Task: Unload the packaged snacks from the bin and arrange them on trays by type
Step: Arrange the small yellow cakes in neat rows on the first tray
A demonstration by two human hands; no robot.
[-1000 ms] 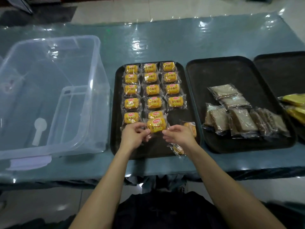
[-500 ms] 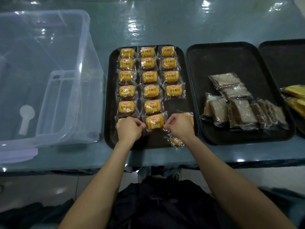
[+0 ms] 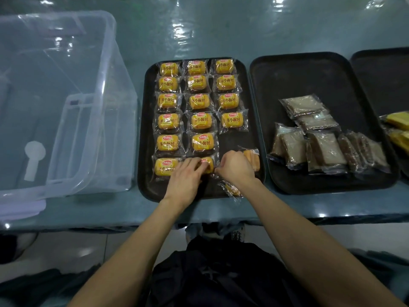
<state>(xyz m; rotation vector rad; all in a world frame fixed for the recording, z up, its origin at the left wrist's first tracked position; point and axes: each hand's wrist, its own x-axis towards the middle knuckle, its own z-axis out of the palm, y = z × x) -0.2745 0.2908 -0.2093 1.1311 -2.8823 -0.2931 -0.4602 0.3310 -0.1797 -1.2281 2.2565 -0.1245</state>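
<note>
step in hand: seating a small yellow bread packet in clear film [image 3: 208, 166] into the near row, middle column, of the black rounded-rectangle plastic tray [image 3: 146, 134] on the left. the left hand [image 3: 188, 173] lies over the packet's left half with its fingers curled onto it. the right hand [image 3: 234, 167] pinches the film at the packet's right edge. the packet rests on the tray, beside the near-left packet and just near of the one above it.

next move, as judged: let go with both hands once the packet sits square, then take up the two loose yellow packets. one stands on edge just right of the right hand [image 3: 252, 158] and one overhangs the near rim [image 3: 232, 189]. the right column has room for them.

materials: the film is glossy, crinkled and probably slippery, best held by its sealed edges, and the buns inside are soft and cushion-shaped. the middle black tray [image 3: 309, 69] holds flat brown slabs in clear film [image 3: 325, 149], some of them leaning on edge. the rigid translucent plastic bin [image 3: 106, 107] at left shows no packets through its walls.
</note>
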